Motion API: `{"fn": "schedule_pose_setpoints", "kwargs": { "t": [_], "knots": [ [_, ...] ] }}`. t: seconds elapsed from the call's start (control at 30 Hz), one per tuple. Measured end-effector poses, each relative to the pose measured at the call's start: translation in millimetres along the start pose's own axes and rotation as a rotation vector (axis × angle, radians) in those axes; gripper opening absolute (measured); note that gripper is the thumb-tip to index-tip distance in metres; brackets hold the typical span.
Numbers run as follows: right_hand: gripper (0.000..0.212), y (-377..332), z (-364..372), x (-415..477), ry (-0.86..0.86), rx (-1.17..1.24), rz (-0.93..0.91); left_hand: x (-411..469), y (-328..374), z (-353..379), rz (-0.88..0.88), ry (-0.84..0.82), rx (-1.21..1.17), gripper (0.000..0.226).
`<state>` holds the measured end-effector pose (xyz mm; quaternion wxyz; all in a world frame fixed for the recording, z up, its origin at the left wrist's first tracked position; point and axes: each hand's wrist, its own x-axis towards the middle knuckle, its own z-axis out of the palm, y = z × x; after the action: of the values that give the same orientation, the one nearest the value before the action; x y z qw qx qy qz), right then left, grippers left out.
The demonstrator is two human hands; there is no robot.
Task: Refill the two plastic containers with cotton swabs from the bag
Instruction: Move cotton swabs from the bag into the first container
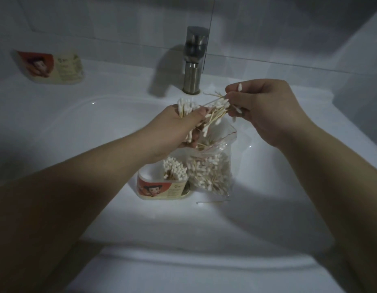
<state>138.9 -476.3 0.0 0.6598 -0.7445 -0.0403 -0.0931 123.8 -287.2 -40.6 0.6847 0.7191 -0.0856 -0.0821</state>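
White ceramic sink (268,208): both bare forearms reach across it from the near rim.
Single wooden-stick cotton swab (213,201): lies alone on the sink floor, just in front of the bag.
Clear plastic container with a red and cream label (162,188): stands upright in the sink, touching the bag on its right, with swabs packed tips-up at its right side.
Clear plastic bag with a red zip strip (210,172): stands in the sink, mouth open, heaped with swabs.
Left hand (175,127): above the bag's mouth, fingers curled round a thick bundle of swabs (184,107).
Right hand (265,111): just beside the left one, fingertips and thumb pinching a loose tangle of swabs (218,112) that reaches across to the bundle.
Brushed metal tap (194,60): upright behind the hands.
Second labelled plastic container (52,67): lies on the far left ledge, well apart; its contents cannot be made out.
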Motion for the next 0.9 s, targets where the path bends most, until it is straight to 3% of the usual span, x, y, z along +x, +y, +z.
{"fn": "schedule_pose_setpoints", "kwargs": {
  "t": [0.33,0.63,0.8,0.9],
  "knots": [
    [0.012,-1.9,-5.9,1.8,0.013,-0.035,-0.023,4.2,3.5,-4.6,-0.113,0.065,-0.021,0.026],
    [0.013,-0.3,-5.6,-0.1,0.015,-0.269,-0.092,5.4,6.3,-3.0,-0.200,0.094,-0.184,0.025],
    [0.016,0.0,-2.2,-2.4,-0.001,-0.338,-0.099,2.3,7.7,-1.8,-0.229,0.052,-0.166,0.049],
    [0.014,0.0,-1.6,-2.0,-0.018,-0.371,-0.108,1.1,8.1,-0.7,-0.202,0.043,-0.144,0.051]
  ]
}}
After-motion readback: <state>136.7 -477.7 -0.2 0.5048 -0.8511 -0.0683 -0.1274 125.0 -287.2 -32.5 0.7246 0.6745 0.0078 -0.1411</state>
